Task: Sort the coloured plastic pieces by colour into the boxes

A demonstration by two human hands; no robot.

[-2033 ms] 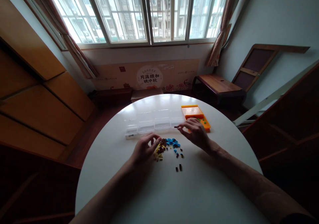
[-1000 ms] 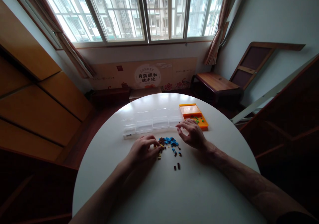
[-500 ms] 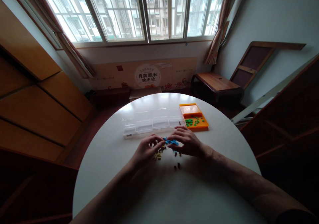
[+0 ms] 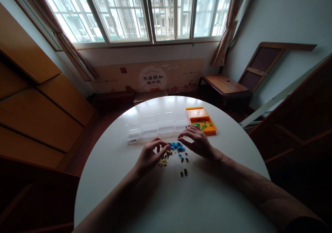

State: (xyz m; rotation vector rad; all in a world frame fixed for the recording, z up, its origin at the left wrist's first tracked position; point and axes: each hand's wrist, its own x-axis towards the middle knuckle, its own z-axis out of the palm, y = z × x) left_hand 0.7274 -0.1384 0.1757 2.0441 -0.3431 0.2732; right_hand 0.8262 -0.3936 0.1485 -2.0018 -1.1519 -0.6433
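Observation:
A loose pile of small toy building bricks lies mid-table: blue bricks, pale yellow bricks and dark brown bricks. At the pile's left edge is my left hand, thumb and forefinger brought together; whatever they pinch is too small to make out. My right hand hovers just past the blue bricks, a tiny dark brick at its fingertips. Beyond both hands stands a clear plastic compartment box. A dark piece shows at its right end.
An orange tray holding green bricks stands right of the clear box, partly behind my right hand. Everything rests on a round white table. A wooden chair stands beyond it, under the window side.
My right hand has lifted away from the blue bricks, up and to the right toward the boxes, uncovering more of the pile. My left hand has barely moved.

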